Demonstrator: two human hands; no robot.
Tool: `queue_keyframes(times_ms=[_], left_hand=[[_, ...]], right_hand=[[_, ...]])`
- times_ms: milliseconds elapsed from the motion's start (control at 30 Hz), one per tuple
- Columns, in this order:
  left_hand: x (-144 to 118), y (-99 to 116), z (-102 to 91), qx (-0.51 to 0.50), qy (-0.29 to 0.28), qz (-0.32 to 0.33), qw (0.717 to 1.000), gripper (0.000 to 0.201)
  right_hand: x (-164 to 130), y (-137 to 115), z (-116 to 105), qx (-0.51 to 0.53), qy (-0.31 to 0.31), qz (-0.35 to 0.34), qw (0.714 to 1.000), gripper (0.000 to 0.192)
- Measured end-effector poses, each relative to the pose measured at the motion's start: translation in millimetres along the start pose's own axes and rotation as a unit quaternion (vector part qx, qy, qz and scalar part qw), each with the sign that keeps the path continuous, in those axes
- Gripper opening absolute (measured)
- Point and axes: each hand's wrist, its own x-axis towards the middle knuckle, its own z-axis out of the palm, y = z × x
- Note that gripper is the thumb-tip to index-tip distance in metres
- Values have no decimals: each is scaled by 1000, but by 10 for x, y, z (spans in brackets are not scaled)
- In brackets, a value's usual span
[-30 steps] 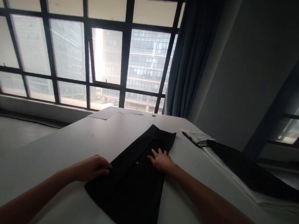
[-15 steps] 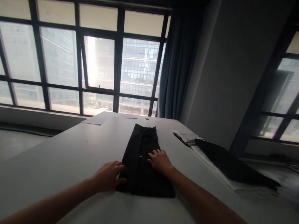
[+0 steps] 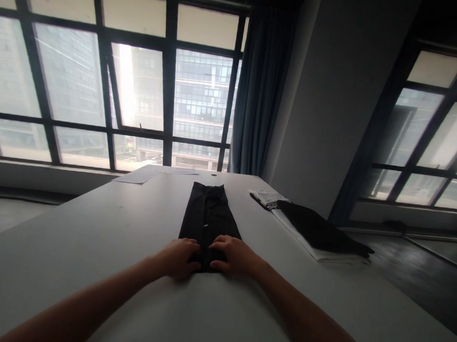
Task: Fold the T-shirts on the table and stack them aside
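Observation:
A folded black garment (image 3: 206, 211) lies lengthwise on the white table (image 3: 125, 221), with a seam down its middle and a small pale mark on it. My left hand (image 3: 180, 256) rests over its near left part, fingers curled onto the cloth and thumb by the near edge. Opposite, my right hand (image 3: 231, 255) grips the near right part in the same way. A narrow strip of black cloth shows between the two hands. Both near corners are hidden beneath them.
To the right lies a stack of folded clothes, with a black piece (image 3: 318, 228) over white ones (image 3: 324, 257). Paper sheets (image 3: 135, 175) lie at the table's far left. Beyond stand windows, a blue curtain (image 3: 258, 100) and a pillar (image 3: 326, 94).
My right hand has come down from the garment's middle to its near end. The left hand has shifted inward over the cloth. The view has turned slightly right.

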Motion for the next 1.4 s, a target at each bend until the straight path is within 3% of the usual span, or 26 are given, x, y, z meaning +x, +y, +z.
queue_keyframes(times_ms=[133, 300, 367, 433, 533, 600, 700, 800, 933, 1100, 1233, 1333, 1400], left_hand=[[90, 21, -69, -63, 33, -48, 996, 21], [195, 173, -219, -103, 152, -103, 978, 26], [191, 232, -188, -98, 146, -75, 982, 26], [162, 248, -101, -92, 102, -30, 990, 25], [110, 193, 36, -101, 45, 31, 993, 26], [94, 137, 80, -112, 41, 59, 991, 26], [119, 88, 74, -126, 70, 67, 987, 23], [188, 96, 32, -164, 135, 0, 977, 22], [281, 160, 28, -271, 221, -73, 934, 26], [320, 243, 131, -287, 235, -29, 928, 22], [344, 219, 62, -290, 280, -24, 915, 25], [354, 190, -10, -301, 325, -55, 895, 29], [327, 215, 15, -294, 287, -47, 911, 29]], right_hand=[[32, -52, 42, -61, 4, -15, 998, 29], [30, -60, 31, -86, -3, -17, 996, 24], [-5, -22, -14, -57, -2, -2, 998, 21], [-49, 29, -65, -30, -8, 12, 999, 27], [-100, 93, -115, 3, -34, 7, 999, 38], [-109, 108, -118, 19, -50, -8, 999, 39], [-94, 94, -106, 21, -41, -19, 999, 28], [-78, 98, -122, 36, -32, -18, 999, 18], [-103, 186, -210, 52, 20, 3, 998, 17], [-208, 279, -389, 35, 97, 58, 993, 18], [-286, 272, -535, 18, 162, 99, 982, 20], [-318, 239, -576, 29, 151, 93, 984, 18], [-327, 223, -556, 49, 93, 79, 991, 15]])
